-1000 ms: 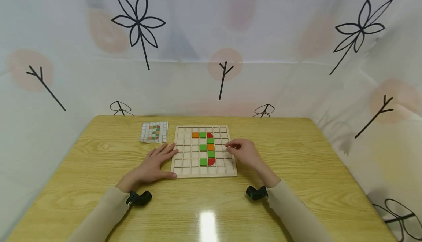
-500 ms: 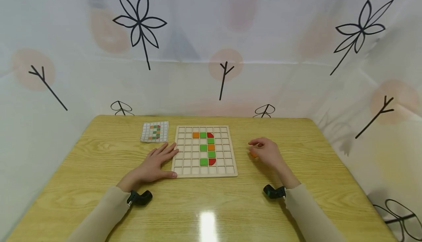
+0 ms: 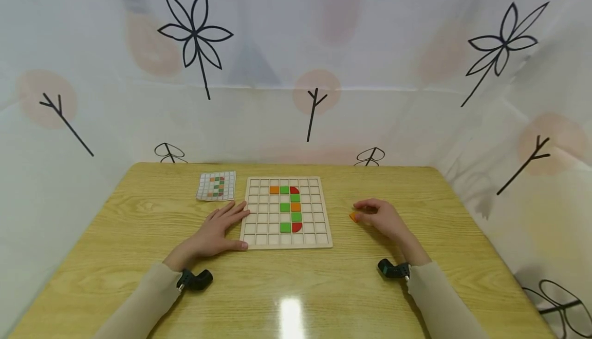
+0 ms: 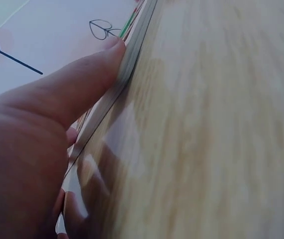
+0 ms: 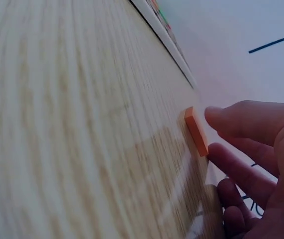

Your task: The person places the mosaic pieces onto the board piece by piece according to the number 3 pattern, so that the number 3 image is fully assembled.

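My left hand lies with spread fingers along the left side of a wooden grid board. Fingertips rest on its rim, and the thumb touches the near left corner. Green, orange and quarter-round red tiles sit in the board's middle columns. To the right of the board, an orange tile lies flat on the table. My right hand is right beside it, thumb and fingers parted. In the right wrist view the thumb stands off the tile, while a fingertip is close to one end; contact there is unclear.
A paper card printed with a coloured grid pattern lies beyond my left hand. All of this is on a wood-grain table. A patterned cloth rises behind the table and along its sides.
My right hand has moved right, from over the board's right edge to the bare tabletop. The orange tile has come into view beside its fingers. The left hand has stayed put.
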Motion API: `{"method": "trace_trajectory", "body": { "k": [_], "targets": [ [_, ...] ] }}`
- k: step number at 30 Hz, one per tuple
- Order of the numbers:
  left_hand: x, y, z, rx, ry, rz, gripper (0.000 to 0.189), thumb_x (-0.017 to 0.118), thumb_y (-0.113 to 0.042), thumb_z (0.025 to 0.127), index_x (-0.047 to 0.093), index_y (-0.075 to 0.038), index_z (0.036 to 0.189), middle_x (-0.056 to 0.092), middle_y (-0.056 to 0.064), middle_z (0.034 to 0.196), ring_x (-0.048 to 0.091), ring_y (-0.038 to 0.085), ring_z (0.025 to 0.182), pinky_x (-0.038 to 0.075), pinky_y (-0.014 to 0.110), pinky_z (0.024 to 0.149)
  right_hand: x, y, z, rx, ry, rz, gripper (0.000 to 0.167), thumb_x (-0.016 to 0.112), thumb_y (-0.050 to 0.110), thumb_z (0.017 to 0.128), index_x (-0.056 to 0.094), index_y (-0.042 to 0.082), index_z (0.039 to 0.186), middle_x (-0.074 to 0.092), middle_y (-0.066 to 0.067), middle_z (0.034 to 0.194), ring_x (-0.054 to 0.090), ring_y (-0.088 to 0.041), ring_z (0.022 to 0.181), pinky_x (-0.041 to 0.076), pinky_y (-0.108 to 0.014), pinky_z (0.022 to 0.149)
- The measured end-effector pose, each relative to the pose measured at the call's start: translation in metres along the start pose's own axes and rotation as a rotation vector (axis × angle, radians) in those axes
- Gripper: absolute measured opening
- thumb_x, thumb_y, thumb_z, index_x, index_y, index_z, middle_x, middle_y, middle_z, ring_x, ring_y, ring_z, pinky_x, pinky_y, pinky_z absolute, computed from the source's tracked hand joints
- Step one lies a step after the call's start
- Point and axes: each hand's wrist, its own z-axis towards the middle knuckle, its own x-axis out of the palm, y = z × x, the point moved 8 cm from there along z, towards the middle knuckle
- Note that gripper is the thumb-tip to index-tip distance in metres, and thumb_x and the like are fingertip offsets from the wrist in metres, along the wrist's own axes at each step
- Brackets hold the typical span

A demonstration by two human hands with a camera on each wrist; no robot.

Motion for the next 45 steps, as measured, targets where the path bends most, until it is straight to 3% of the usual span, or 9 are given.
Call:
{"method": "trace_trajectory", "body": {
  "k": [6,13,22,33,45],
  "targets": [
    [-0.001,-0.001,0.000,0.003,-0.016,-0.019,0.085,0.075,-0.052,0.084,0.043,-0.013,0.153,0.025,0.008,0.163,0.012,0.038,0.150,0.007,0.067,0.112,0.001,-0.002,-0.003,-0.001,0.016,-0.002,0.039,0.077,0.017,0.089,0.068,0.001,0.123,0.063,-0.019,0.128,0.054,-0.038,0.122,0.042,-0.054,0.101],
    [-0.002,0.000,0.000,0.001,-0.029,-0.018,0.085,0.075,-0.052,0.084,0.044,-0.013,0.152,0.026,0.008,0.163,0.012,0.038,0.150,0.007,0.067,0.112,0.001,-0.003,-0.005,0.010,0.020,0.020,0.040,0.079,0.014,0.087,0.068,0.001,0.123,0.062,-0.019,0.129,0.051,-0.039,0.126,0.037,-0.056,0.106],
    [-0.002,0.000,-0.002,0.004,-0.047,-0.019,0.083,0.076,-0.052,0.084,0.045,-0.013,0.151,0.028,0.009,0.162,0.014,0.038,0.149,0.008,0.067,0.112,0.004,-0.004,-0.004,-0.023,0.026,0.031,0.037,0.078,0.009,0.086,0.069,0.001,0.122,0.066,-0.017,0.125,0.057,-0.035,0.119,0.044,-0.051,0.100],
    [-0.003,-0.004,-0.003,0.008,-0.056,-0.037,0.082,0.076,-0.050,0.084,0.047,-0.012,0.150,0.029,0.009,0.161,0.014,0.039,0.149,0.009,0.067,0.112,0.006,-0.005,-0.005,0.009,0.017,0.017,0.034,0.077,0.008,0.087,0.071,0.003,0.119,0.065,-0.017,0.127,0.055,-0.037,0.123,0.042,-0.053,0.104],
    [-0.004,-0.004,-0.003,0.011,-0.059,-0.032,0.080,0.076,-0.048,0.084,0.048,-0.010,0.149,0.029,0.010,0.161,0.015,0.040,0.149,0.010,0.068,0.111,0.006,0.008,-0.008,-0.036,-0.031,-0.075,0.031,0.078,0.008,0.085,0.073,0.001,0.115,0.067,-0.018,0.120,0.059,-0.038,0.117,0.044,-0.054,0.100]
  ]
}}
